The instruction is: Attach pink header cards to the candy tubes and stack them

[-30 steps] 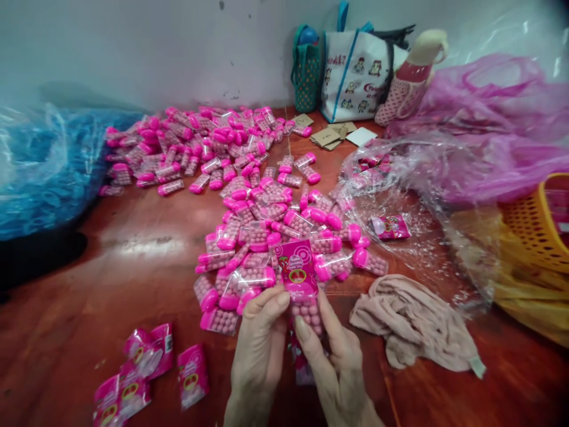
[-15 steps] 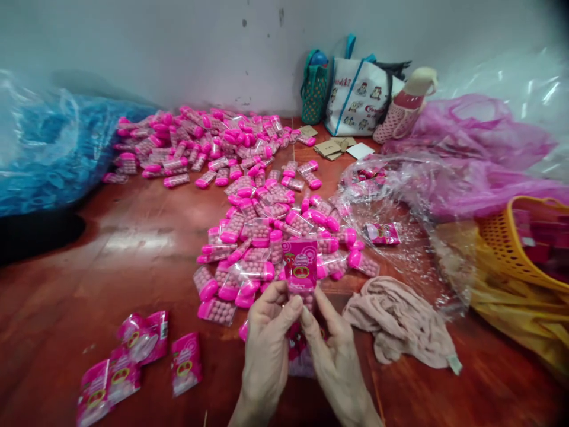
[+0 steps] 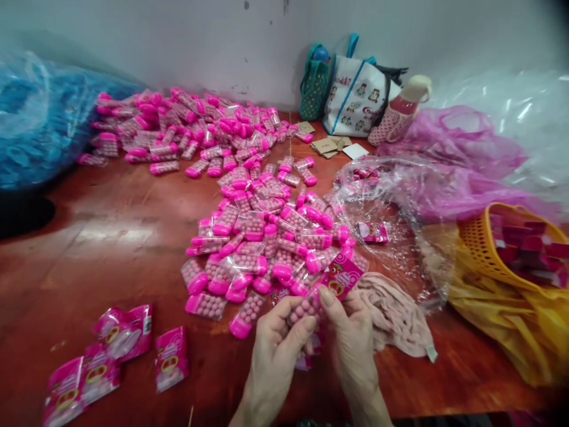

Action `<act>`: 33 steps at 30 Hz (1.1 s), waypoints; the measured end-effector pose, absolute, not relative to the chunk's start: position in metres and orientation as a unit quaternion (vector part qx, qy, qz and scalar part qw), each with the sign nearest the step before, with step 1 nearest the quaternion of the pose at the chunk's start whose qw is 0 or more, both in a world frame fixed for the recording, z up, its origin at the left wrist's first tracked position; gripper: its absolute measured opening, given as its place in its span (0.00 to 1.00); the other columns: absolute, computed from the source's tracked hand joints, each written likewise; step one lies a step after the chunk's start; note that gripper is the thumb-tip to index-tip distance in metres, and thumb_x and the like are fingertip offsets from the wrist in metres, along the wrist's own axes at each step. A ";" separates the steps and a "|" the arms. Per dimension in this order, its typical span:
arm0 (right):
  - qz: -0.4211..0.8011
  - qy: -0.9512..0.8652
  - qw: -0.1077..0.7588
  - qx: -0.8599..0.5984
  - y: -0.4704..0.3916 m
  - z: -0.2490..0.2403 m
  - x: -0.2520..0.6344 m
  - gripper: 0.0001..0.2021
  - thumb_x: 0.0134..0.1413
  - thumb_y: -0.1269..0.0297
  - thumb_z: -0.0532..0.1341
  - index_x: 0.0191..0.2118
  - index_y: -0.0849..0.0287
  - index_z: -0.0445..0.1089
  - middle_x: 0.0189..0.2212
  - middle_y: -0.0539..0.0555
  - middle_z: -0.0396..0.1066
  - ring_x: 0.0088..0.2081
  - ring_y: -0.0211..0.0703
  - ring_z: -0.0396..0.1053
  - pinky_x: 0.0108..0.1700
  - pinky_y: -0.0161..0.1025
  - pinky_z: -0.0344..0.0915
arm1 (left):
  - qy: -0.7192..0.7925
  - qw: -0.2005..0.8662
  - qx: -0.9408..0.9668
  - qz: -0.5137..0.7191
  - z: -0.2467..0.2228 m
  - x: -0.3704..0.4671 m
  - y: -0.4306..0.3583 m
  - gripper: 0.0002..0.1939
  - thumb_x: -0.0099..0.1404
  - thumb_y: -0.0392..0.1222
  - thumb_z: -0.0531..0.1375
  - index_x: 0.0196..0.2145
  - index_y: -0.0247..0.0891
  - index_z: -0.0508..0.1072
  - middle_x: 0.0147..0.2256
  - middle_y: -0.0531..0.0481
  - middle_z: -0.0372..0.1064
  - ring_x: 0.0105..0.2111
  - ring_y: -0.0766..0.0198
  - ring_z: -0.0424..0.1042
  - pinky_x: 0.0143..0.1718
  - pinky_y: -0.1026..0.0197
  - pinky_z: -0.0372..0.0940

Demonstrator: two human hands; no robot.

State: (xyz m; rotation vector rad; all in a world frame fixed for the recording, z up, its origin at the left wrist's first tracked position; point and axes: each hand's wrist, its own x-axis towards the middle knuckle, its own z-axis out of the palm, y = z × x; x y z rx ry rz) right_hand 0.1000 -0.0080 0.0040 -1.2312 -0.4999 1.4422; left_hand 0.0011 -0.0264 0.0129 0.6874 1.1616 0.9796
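Between my two hands a pink printed packet [image 3: 338,277] is tilted up to the right, with a clear container of pink balls [image 3: 306,306] at its lower end. My left hand [image 3: 278,350] pinches the container end. My right hand [image 3: 353,335] grips the packet's lower part, thumb on its front. Right beyond them lies a heap of clear, pink-capped containers of balls [image 3: 253,228]. Several packets with pink fronts [image 3: 172,359] lie at the lower left. More pink packaging shows partly under my hands.
A larger heap of containers [image 3: 178,127] lies by the wall. Blue bagged items [image 3: 40,118] are at left. A beige cloth [image 3: 393,314], crumpled clear plastic [image 3: 400,207] and a yellow basket [image 3: 482,243] stand right. Cards [image 3: 326,147] and a white bag [image 3: 351,98] sit behind.
The packet has gone from upright to tilted right, and my hands have shifted slightly right. The view has turned a little, so the surroundings sit further left.
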 end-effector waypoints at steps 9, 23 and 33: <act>0.625 -0.238 0.514 -0.538 -0.016 0.010 0.093 0.08 0.46 0.61 0.66 0.28 0.61 0.74 0.23 0.51 0.74 0.25 0.40 0.71 0.31 0.35 0.69 | 0.568 0.582 0.357 0.459 0.016 -0.003 -0.027 0.07 0.59 0.42 0.59 0.35 0.39 0.74 0.24 0.54 0.64 0.22 0.69 0.60 0.22 0.69 0.57; 0.674 -0.151 0.536 -0.486 -0.011 0.014 0.088 0.06 0.48 0.64 0.64 0.26 0.60 0.68 0.20 0.45 0.64 0.20 0.30 0.62 0.23 0.27 0.62 | 0.588 0.500 0.454 0.444 0.017 0.007 -0.035 0.05 0.60 0.38 0.57 0.30 0.37 0.73 0.23 0.53 0.67 0.23 0.68 0.65 0.25 0.69 0.61; 0.741 -0.099 0.526 -0.406 -0.017 0.009 0.086 0.11 0.42 0.70 0.68 0.36 0.59 0.73 0.31 0.51 0.73 0.29 0.37 0.69 0.37 0.35 0.67 | 0.581 0.497 0.431 0.480 0.014 0.002 -0.027 0.09 0.59 0.37 0.58 0.38 0.39 0.74 0.32 0.51 0.72 0.33 0.63 0.71 0.34 0.66 0.65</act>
